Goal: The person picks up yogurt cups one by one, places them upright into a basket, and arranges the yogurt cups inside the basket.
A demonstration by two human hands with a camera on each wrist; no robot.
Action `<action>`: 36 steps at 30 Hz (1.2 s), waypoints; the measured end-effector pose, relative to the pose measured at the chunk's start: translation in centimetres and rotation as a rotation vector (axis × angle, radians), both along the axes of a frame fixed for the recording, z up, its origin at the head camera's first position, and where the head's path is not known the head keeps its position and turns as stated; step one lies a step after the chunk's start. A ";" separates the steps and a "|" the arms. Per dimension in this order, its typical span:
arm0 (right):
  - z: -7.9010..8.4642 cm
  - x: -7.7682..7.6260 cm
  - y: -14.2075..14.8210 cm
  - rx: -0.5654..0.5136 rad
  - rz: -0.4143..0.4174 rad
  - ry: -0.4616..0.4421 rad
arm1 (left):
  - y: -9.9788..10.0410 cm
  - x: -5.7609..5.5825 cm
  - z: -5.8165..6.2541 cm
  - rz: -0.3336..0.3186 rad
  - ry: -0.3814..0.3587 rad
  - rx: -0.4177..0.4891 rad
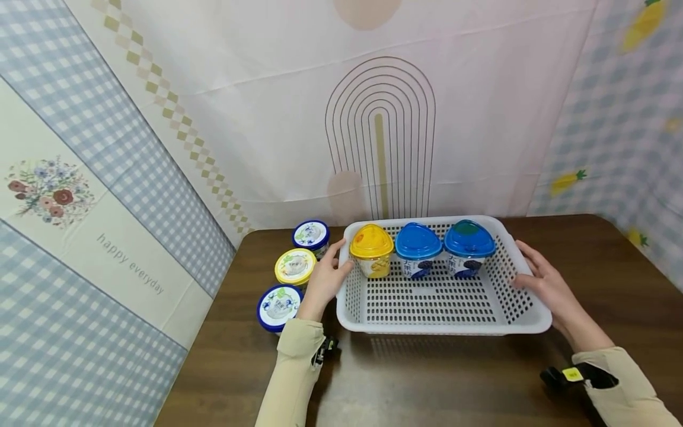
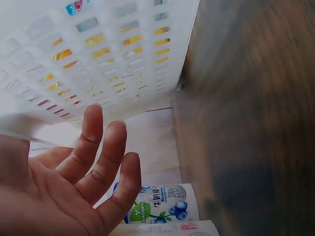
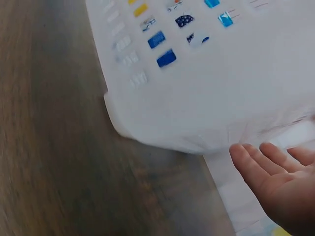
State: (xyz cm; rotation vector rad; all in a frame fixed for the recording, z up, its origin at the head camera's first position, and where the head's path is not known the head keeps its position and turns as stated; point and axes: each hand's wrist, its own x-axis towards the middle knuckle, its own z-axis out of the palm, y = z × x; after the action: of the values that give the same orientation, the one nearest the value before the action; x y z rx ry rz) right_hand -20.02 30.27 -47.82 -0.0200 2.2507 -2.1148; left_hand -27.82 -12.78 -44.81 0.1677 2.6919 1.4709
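A white perforated plastic basket is between both hands. Inside, along its back side, stand a yellow-lidded cup and two blue-lidded cups, one in the middle and one on the right. My left hand grips the left rim, thumb over the edge and fingers outside. On the opposite rim my right hand holds on, its thumb over the edge too. In the left wrist view, the left hand's loosely bent fingers show beside the basket's outer wall. The right wrist view shows the right fingertips by the rim.
Left of the basket on the brown wooden table stand three round tubs: a blue-lidded one at the back, a yellow-lidded one, and another blue-lidded one in front. A patterned cloth hangs behind the table.
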 end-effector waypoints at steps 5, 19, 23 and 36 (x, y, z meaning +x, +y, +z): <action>-0.1 0.3 0.5 -0.240 0.003 0.003 | 0.3 -0.6 0.5 -0.066 0.018 -0.027; 0.0 0.1 0.4 -0.302 -0.013 -0.002 | 0.5 -0.6 2.2 -0.124 0.012 -0.121; -0.3 0.0 0.2 -0.315 0.000 0.013 | 0.3 -0.3 2.4 -0.103 0.021 -0.164; -0.4 0.0 -0.3 -0.249 0.000 0.007 | -0.2 0.5 4.9 -0.057 0.143 -0.252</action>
State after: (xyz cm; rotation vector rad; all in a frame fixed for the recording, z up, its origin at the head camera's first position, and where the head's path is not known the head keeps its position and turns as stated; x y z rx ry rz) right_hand -20.04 29.99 -48.21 -0.0370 1.9753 -2.3828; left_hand -27.29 -12.96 -39.96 0.3432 2.9269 1.1323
